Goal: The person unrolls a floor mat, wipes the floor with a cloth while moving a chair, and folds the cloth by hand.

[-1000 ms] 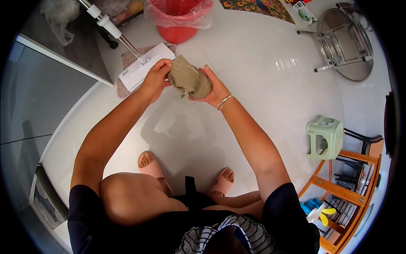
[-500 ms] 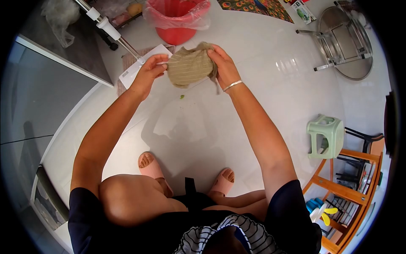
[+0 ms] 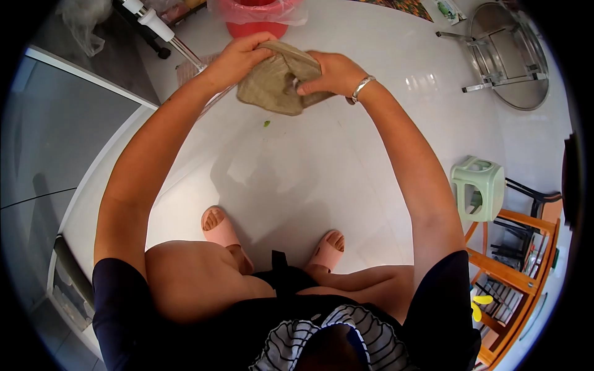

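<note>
A khaki cloth (image 3: 269, 83) with thin stripes hangs between my two hands above the floor, folded and partly bunched. My left hand (image 3: 247, 55) grips its upper left edge, with the fingers over the top. On the right, my right hand (image 3: 334, 73), with a silver bracelet at the wrist, holds the other side, its thumb pressed on the front of the cloth. Under the cloth, a small green scrap (image 3: 266, 123) lies on the pale tiles.
A red bin (image 3: 257, 29) with a clear liner stands at the top. The mop pole (image 3: 154, 25) is to its left. A folded metal stool (image 3: 507, 59), a green plastic stool (image 3: 479, 188) and a wooden rack (image 3: 504, 269) line the right side.
Both hands have moved up and the cloth with them. It went from a bundle to a more spread shape. The view has shifted, and the bin sits higher in it.
</note>
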